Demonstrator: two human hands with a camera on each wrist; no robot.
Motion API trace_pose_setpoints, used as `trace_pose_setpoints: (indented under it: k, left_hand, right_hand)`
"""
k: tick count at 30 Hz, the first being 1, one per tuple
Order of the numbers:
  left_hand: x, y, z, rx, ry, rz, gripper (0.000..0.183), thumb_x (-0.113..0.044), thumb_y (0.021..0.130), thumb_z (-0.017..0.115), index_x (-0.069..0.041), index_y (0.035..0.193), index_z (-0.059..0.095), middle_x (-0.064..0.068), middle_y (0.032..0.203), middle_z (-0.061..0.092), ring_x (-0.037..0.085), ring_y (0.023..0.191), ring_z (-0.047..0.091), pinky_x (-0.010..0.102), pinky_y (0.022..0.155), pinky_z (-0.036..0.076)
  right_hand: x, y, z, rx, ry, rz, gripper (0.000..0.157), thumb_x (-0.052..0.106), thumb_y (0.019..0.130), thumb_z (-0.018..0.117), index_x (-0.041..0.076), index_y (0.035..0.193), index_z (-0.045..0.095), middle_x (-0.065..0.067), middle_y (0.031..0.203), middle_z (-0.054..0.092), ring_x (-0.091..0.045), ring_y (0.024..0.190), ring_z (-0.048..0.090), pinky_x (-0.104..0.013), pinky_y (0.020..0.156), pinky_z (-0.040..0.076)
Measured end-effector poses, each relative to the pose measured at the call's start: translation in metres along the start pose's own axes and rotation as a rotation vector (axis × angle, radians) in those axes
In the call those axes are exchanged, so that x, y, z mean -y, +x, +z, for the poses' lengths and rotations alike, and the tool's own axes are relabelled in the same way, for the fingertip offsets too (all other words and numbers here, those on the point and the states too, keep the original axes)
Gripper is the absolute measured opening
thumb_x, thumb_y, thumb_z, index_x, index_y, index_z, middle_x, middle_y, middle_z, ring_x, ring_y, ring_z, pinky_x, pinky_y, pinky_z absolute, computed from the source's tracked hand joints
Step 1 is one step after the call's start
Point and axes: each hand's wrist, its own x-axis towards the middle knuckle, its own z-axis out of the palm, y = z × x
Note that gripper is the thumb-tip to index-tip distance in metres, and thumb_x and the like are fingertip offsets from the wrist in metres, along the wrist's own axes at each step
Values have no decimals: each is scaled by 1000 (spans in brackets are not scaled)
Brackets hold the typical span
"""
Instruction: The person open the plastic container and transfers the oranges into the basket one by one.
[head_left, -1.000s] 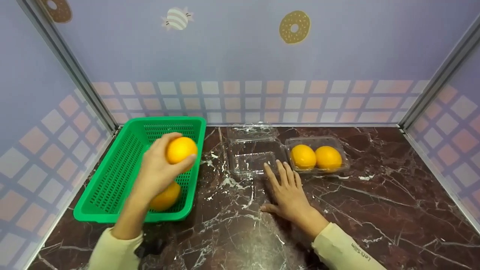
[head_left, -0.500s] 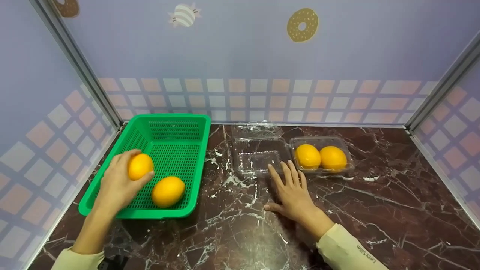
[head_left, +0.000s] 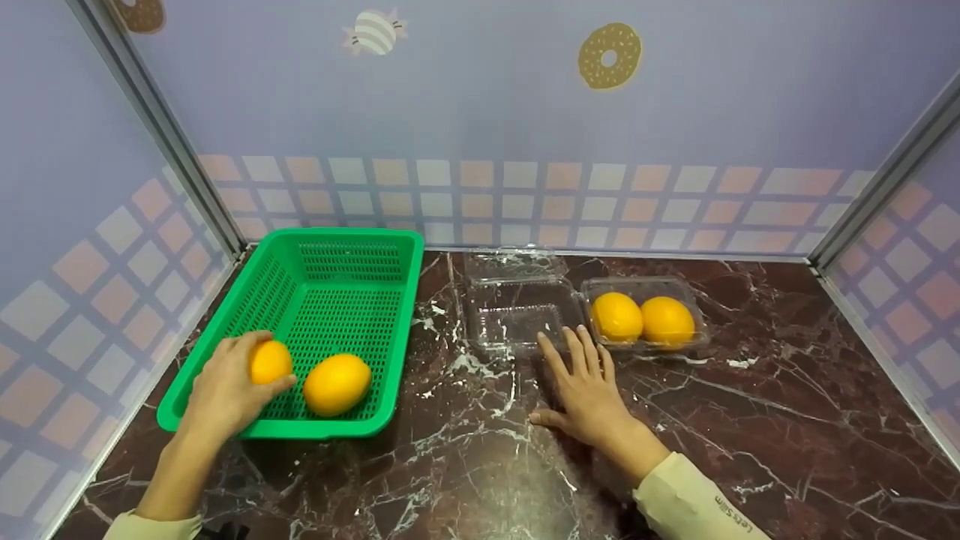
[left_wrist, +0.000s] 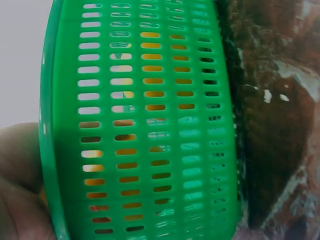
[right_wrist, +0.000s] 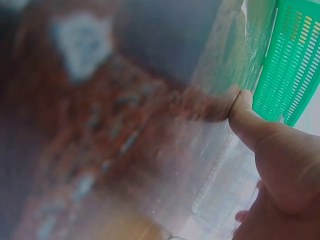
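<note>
Now, from the head view, the left hand [head_left: 225, 384] is clamped round an orange [head_left: 271, 364], inside the green basket [head_left: 300, 428], a second orange [head_left: 337, 385] just beside it! Right of the basket, the right hand [head_left: 589, 394] has its fingers [head_left: 576, 356] apart, by an open clear box [head_left: 517, 295]. Left wrist: orange colour shows through the basket's slotted side [left_wrist: 140, 100]. Right wrist: thumb [right_wrist: 250, 123] stretched out, basket beyond it.

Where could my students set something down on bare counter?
Bare: counter right of the filled box, and between the green basket and right hand. Crowded: the basket's near end, with left hand, held orange and loose orange; between filled box and open box.
</note>
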Motion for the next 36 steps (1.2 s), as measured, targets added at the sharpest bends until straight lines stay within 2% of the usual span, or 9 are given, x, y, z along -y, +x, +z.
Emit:
trace_pose_setpoints:
  k: [4, 8, 12, 16, 19, 24, 31, 34, 36]
  left_hand:
    - [1, 1, -2, 46, 23, -32, 75, -20, 93, 82, 9, 150, 44, 45, 138, 46, 60, 110, 57, 66, 78, 56]
    - [0, 4, -2, 83, 44, -49, 75, -18, 93, 81, 12, 150, 43, 47, 139, 44, 61, 114, 54, 67, 82, 54]
    - [-2, 8, 0, 100, 55, -39, 73, -16, 92, 81, 15, 147, 45, 47, 136, 47, 61, 114, 53, 67, 84, 53]
    - [-2, 10, 1, 92, 58, -42, 64, -13, 93, 79, 17, 141, 50, 46, 131, 51, 60, 112, 54, 67, 85, 51]
    - [-2, 9, 2, 70, 48, -56, 56, -12, 95, 76, 17, 138, 54, 44, 129, 53, 59, 111, 55, 66, 87, 49]
    - [0, 6, 7, 17, 46, -59, 48, -21, 99, 70, 13, 132, 60, 40, 125, 56, 56, 108, 56, 65, 85, 48]
    - [-1, 4, 12, -35, 48, -37, 49, -28, 103, 64, 12, 131, 62, 40, 130, 56, 63, 121, 51, 75, 98, 42]
    - [-3, 3, 12, -76, 50, -27, 48, -29, 104, 62, 9, 134, 63, 38, 133, 56, 60, 123, 51, 74, 94, 46]
    - [-6, 1, 11, -132, 68, -4, 44, -27, 104, 63, 6, 133, 65, 35, 134, 58, 58, 122, 53, 73, 89, 49]
  right_hand:
    - [1, 0, -1, 15, 13, 0, 117, 55, 80, 88, 10, 168, 25, -33, 168, 21, -52, 159, 13, -71, 125, 17]
    - [1, 0, -2, 3, 13, -3, 116, 54, 79, 88, 11, 168, 26, -33, 168, 21, -52, 159, 14, -71, 125, 17]
    - [0, -3, -2, -19, 12, -3, 115, 53, 79, 89, 11, 167, 28, -32, 168, 22, -51, 158, 15, -72, 123, 20]
    - [1, -4, -1, -23, 5, -6, 115, 54, 79, 89, 10, 166, 29, -32, 168, 23, -52, 158, 17, -73, 122, 21]
    - [0, -3, -1, -29, -2, -12, 115, 54, 78, 89, 10, 166, 29, -33, 167, 24, -52, 157, 18, -73, 122, 21]
    - [0, 0, -2, -36, -18, -24, 116, 55, 77, 89, 10, 166, 31, -32, 166, 26, -51, 157, 19, -73, 122, 22]
    - [2, -4, -3, -49, -48, -50, 113, 55, 79, 88, 10, 166, 32, -31, 165, 30, -52, 155, 23, -72, 121, 25]
    - [2, -4, -3, -58, -54, -55, 112, 55, 79, 88, 9, 165, 32, -32, 164, 31, -52, 155, 24, -72, 121, 25]
    - [3, -3, -2, -57, -54, -53, 112, 55, 79, 87, 10, 166, 32, -31, 165, 31, -50, 156, 23, -72, 121, 24]
